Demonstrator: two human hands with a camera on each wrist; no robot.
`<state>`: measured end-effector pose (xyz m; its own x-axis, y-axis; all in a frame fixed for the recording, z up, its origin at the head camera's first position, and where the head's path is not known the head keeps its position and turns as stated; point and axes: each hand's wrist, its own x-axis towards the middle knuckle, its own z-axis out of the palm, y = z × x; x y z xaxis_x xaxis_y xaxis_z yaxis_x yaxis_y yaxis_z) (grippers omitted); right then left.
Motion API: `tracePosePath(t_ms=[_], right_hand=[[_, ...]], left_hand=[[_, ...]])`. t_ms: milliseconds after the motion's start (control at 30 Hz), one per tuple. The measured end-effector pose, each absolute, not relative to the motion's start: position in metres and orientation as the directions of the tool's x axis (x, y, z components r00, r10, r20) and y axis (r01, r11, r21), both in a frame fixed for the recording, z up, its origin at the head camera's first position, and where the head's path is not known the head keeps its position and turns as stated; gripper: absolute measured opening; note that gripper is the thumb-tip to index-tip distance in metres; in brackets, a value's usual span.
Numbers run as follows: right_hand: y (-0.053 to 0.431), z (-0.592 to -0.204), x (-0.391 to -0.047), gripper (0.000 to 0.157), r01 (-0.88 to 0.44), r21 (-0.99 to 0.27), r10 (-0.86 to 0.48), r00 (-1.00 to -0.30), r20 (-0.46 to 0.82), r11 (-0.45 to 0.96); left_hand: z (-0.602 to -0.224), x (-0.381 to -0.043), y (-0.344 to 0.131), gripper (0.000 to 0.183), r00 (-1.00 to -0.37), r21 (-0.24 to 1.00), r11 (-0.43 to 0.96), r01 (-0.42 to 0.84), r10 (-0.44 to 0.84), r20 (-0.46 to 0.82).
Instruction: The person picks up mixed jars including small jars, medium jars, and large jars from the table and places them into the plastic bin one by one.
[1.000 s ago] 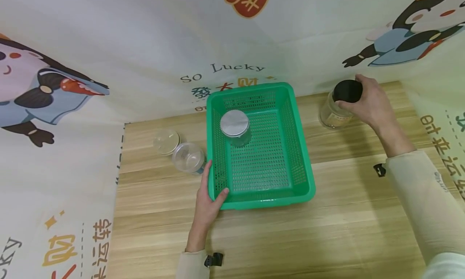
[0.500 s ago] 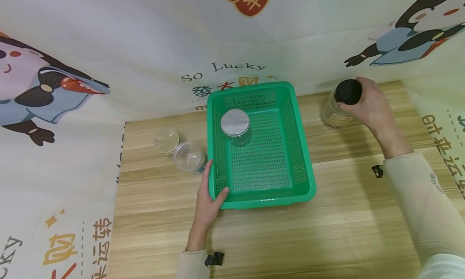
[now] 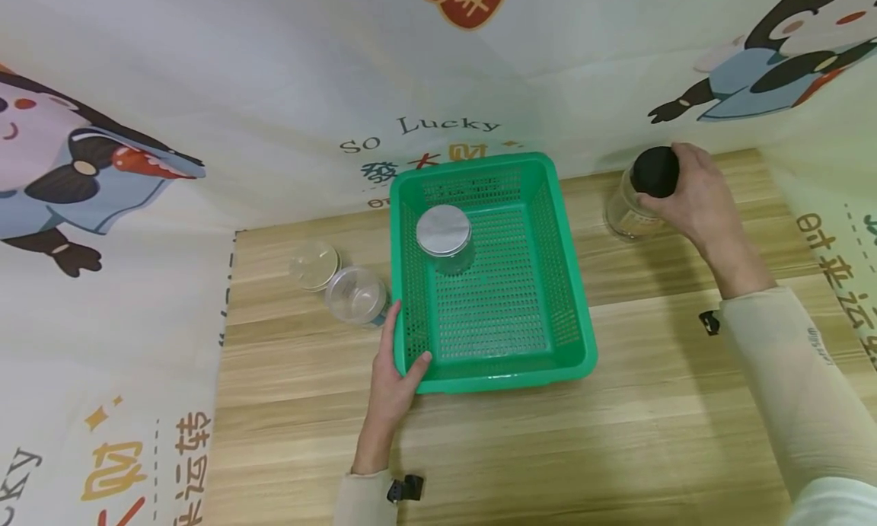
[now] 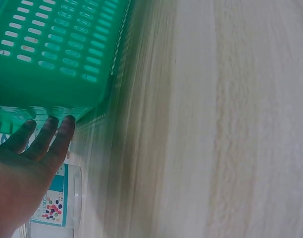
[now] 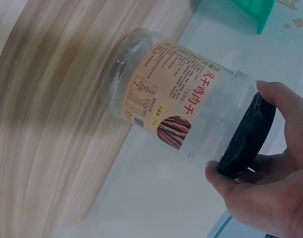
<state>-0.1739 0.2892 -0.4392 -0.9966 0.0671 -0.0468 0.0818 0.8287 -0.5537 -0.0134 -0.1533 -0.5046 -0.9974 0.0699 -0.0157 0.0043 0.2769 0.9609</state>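
Note:
At the back right stands a clear jar with a printed label, upright on the wooden table. My right hand grips its black lid from the side, thumb and fingers around the edge. My left hand holds the near left corner of a green plastic basket. Its thumb lies over the rim, while the fingers press along the outer wall. Inside the basket, toward the left, stands a clear jar with a silver lid.
Left of the basket are a clear empty-looking container and a jar with a pale gold lid, close together. A printed cloth hangs behind the table and along both sides.
Almost nothing differs. The right hand and the black-lidded jar have shifted very slightly, and the left hand stays on the basket's corner.

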Motion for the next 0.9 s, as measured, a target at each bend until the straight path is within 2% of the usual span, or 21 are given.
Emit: tracePosePath(t_ms=[100,500,900], right_hand=[[0.2892,-0.4402,-0.1736,0.089,0.08,-0.554,0.071,-0.997,-0.037,0.829],[0.2895,-0.4394,-0.1742,0.076,0.071,-0.557,0.082,-0.997,-0.005,0.827],[0.2884,-0.4377,-0.1717,0.072,0.044,-0.576,0.075,-0.997,0.029,0.816]], left_hand=[[-0.4928,-0.0122,-0.1507,0.08,-0.997,0.961,0.276,-0.009,0.075,-0.031],[-0.4927,-0.011,-0.1502,0.079,-0.997,0.962,0.274,-0.011,0.069,-0.031],[-0.4932,-0.0114,-0.1502,0.078,-0.998,0.963,0.269,0.016,0.07,-0.003]])
